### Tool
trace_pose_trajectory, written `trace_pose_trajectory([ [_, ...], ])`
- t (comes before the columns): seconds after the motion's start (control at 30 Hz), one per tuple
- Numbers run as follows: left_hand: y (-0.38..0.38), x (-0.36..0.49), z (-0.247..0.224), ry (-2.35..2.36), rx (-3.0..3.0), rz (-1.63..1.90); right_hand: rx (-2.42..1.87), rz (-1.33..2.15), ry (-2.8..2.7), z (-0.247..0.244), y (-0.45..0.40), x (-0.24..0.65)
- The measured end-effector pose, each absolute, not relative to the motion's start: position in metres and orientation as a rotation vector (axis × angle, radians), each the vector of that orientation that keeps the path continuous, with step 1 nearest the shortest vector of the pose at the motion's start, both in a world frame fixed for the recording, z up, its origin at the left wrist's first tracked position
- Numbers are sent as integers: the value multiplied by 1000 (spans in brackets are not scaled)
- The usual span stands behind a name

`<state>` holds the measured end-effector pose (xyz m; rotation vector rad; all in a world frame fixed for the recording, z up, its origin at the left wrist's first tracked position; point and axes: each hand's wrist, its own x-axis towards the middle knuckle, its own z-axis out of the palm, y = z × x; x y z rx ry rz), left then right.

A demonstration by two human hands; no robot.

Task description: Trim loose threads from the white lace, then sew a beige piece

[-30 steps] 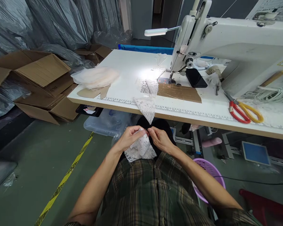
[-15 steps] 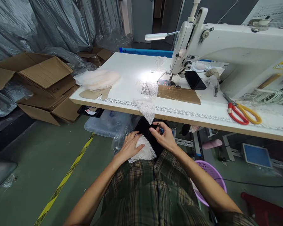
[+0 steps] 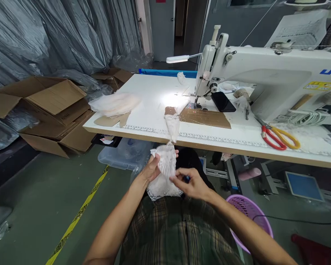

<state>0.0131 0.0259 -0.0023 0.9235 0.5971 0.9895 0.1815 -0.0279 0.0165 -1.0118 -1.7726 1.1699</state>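
A white lace piece [image 3: 167,162] hangs over my lap, below the table's front edge. My left hand [image 3: 152,170] grips its left side, thumb on top and fingers behind it. Thumb and forefinger of my right hand [image 3: 191,183] are closed at the lace's right edge; whether they pinch the fabric I cannot tell. A bit of blue from small thread snips [image 3: 187,178] shows inside the right hand, the rest hidden by the fingers. Narrow, gathered lace [image 3: 172,127] runs from this piece up over the table edge toward the sewing machine [image 3: 209,81].
On the white table [image 3: 143,116] lie a brown card [image 3: 206,118], a black phone [image 3: 223,102], red-and-yellow scissors [image 3: 278,136] and a pile of pale fabric [image 3: 114,104]. Cardboard boxes [image 3: 55,99] stand left. A purple basket [image 3: 244,206] is on the floor at right.
My left hand has lifted the lace off my lap and now grips it. My right hand has moved down to the lace's right edge. The lace on the table has become narrower and twisted.
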Motion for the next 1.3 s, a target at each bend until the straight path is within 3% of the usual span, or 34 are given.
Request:
trace_pose_trajectory([
  [0.2,21,10,15,754,1000,778,-831,1187,-2140,17,-57,199],
  [0.5,9,-1,20,1050,1208,786,-1281,1118,-1876,4,-5,203],
  [1.13,7,1,25,1049,1199,745,-1277,919,-2025,2,5,184],
  [1.3,3,0,24,1062,1177,731,-1166,1175,-1892,-9,-2,183],
])
